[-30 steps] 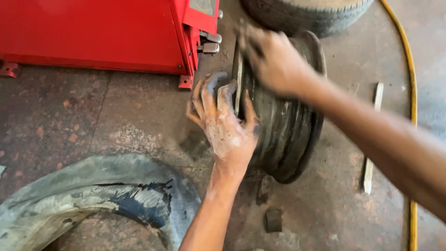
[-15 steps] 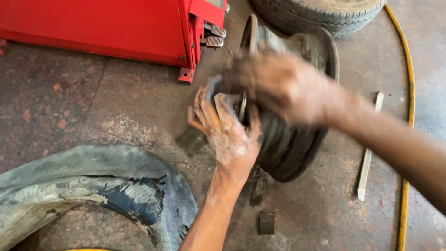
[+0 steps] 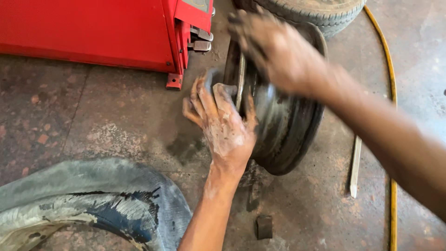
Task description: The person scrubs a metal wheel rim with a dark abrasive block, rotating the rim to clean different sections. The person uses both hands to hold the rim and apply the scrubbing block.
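Observation:
A dark steel wheel rim (image 3: pixel 288 125) stands upright on its edge on the concrete floor. My left hand (image 3: pixel 223 121), smeared with grey dirt, presses flat against the rim's left face with fingers spread over its edge. My right hand (image 3: pixel 278 51) is blurred above the rim's top, fingers curled near the upper edge. Whether it grips the rim is not clear. A worn, dusty tyre (image 3: pixel 93 204) lies flat at the lower left.
A red machine (image 3: pixel 107 32) with foot pedals (image 3: pixel 202 39) stands at the back left. Another tyre (image 3: pixel 306 11) lies behind the rim. A yellow hose (image 3: pixel 392 139) runs along the right. A flat metal bar (image 3: pixel 355 162) and a small block (image 3: pixel 264 227) lie on the floor.
My right hand has shifted across the top of the rim and the rim has turned slightly. My left hand stays pressed on the rim's left side.

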